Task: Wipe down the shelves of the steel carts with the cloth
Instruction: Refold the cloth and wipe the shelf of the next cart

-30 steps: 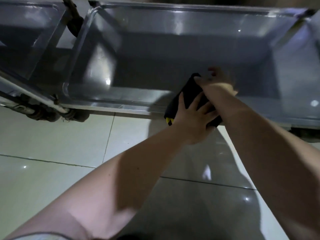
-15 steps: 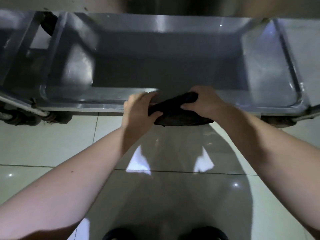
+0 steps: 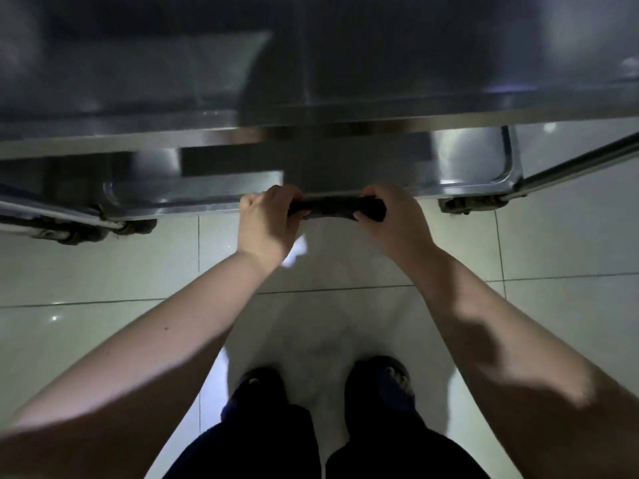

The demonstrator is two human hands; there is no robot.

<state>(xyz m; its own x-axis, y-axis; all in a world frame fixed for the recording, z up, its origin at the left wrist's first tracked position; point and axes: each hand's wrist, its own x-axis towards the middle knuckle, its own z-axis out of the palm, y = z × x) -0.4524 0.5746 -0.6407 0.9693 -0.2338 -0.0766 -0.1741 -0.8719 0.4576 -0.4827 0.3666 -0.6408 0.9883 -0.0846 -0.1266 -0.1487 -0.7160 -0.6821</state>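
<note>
By the front edge of the low shelf (image 3: 179,202), the left hand (image 3: 268,223) and right hand (image 3: 390,216) each gripped one end of the dark cloth (image 3: 337,207), which looked soft and light.

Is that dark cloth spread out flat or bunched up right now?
Bunched up: the cloth forms a narrow roll stretched between the left hand and right hand, each gripping one end, by the shelf rim.
</note>
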